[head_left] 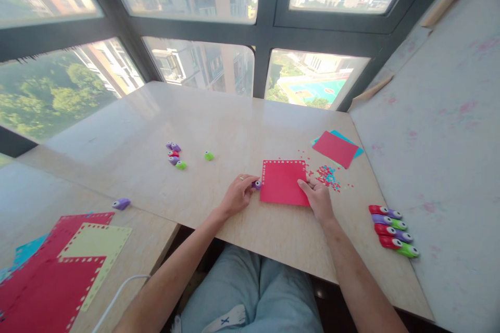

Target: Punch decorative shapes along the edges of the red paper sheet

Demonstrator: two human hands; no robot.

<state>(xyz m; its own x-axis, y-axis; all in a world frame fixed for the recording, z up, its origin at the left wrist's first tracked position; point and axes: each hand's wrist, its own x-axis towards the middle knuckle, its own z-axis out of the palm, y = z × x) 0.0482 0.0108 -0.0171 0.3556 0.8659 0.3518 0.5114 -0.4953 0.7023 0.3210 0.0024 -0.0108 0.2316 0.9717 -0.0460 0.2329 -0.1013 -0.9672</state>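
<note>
A red sheet of paper [284, 184] lies in front of me, with small punched holes along its top edge and the upper part of its left edge. My left hand [239, 192] is closed around a small purple craft punch [256, 184], which sits at the sheet's left edge. At the right edge, my right hand [317, 196] pinches the sheet, thumb on top. Just beyond that hand lies a pile of red and blue punched paper bits [328, 177], with a few more scattered near the sheet's top right corner.
Several craft punches [392, 231] stand in rows at the right; others cluster [174, 155] at the left, near a lone green punch [209, 155]. Red and blue sheets [336, 148] lie back right. Hole-edged sheets [50, 281], a purple punch [121, 203] and a white cable [117, 296] occupy the left.
</note>
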